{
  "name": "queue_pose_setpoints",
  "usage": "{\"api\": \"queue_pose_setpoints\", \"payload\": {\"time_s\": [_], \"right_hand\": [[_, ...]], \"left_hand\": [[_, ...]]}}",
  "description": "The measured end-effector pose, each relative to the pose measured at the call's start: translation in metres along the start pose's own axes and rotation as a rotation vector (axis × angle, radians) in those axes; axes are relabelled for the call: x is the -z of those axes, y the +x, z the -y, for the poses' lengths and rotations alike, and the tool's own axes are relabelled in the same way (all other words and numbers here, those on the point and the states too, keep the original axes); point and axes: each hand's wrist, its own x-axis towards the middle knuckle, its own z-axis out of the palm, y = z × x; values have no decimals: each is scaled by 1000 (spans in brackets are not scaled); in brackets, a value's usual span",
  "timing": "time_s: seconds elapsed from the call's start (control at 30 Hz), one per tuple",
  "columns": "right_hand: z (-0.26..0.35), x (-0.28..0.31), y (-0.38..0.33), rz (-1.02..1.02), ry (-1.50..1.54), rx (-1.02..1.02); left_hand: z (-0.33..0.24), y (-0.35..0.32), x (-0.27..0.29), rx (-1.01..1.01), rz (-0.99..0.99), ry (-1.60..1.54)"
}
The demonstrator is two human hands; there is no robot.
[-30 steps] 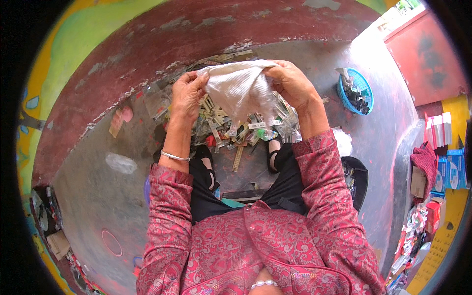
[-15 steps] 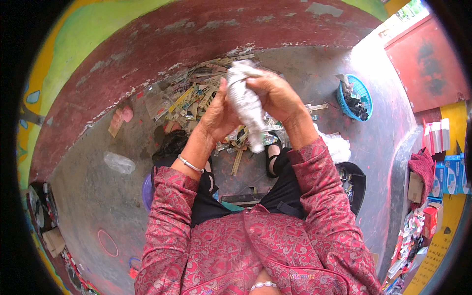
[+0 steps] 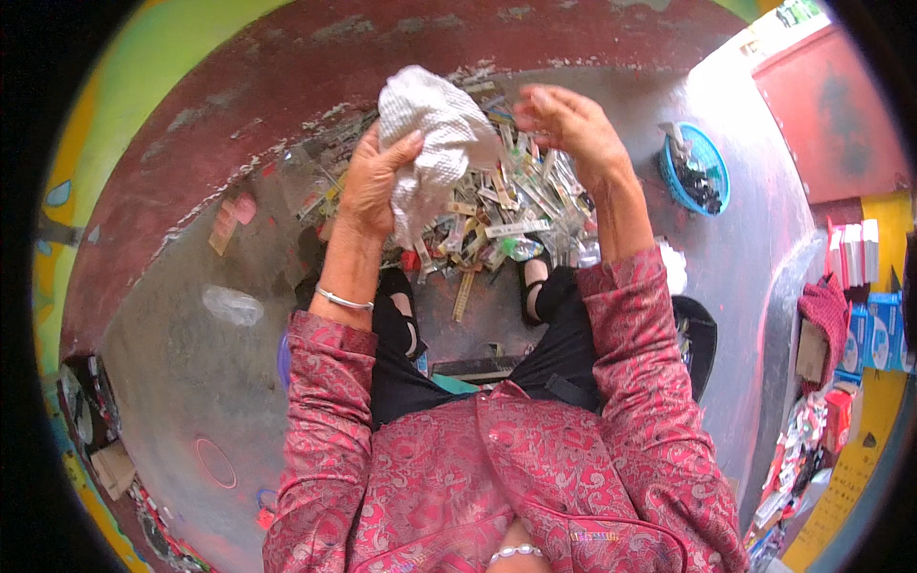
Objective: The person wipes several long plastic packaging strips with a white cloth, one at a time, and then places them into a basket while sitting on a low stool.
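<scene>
A crumpled white cloth [image 3: 435, 124] with a ribbed texture hangs from my left hand [image 3: 371, 181], the thumb pressed over its near side. It fans upward above the fingers, and a loose end drops below them. My right hand [image 3: 578, 129] is raised to the right of the cloth, apart from it, with its fingers stretched toward it and nothing visible in them. Below both hands, a pile of strip-like packaging pieces [image 3: 516, 227] covers the floor at my feet.
A blue plastic basket [image 3: 723, 172] holding dark items stands at the right. A clear plastic bag [image 3: 232, 306] lies on the left floor. A black tub [image 3: 702, 349] sits beside my right leg. Boxes [image 3: 884, 334] line the right wall. A red wall [image 3: 315, 57] closes the far side.
Both hands were at the cloth, which was bunched long and narrow between them. Now the right hand has come off and moved right; the left hand holds the cloth, more spread, farther left.
</scene>
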Motion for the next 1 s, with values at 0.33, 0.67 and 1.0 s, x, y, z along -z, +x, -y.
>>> {"api": "queue_pose_setpoints", "payload": {"time_s": [0.33, 0.67, 1.0], "right_hand": [[-22, -52, -17, 474, 555, -247], [-13, 19, -1, 16, 823, -4], [-13, 71, -28, 198, 1078, 78]], "left_hand": [[4, 6, -23, -37, 196, 379], [-24, 4, 32, -116, -260, 418], [36, 41, 84, 271, -407, 173]]}}
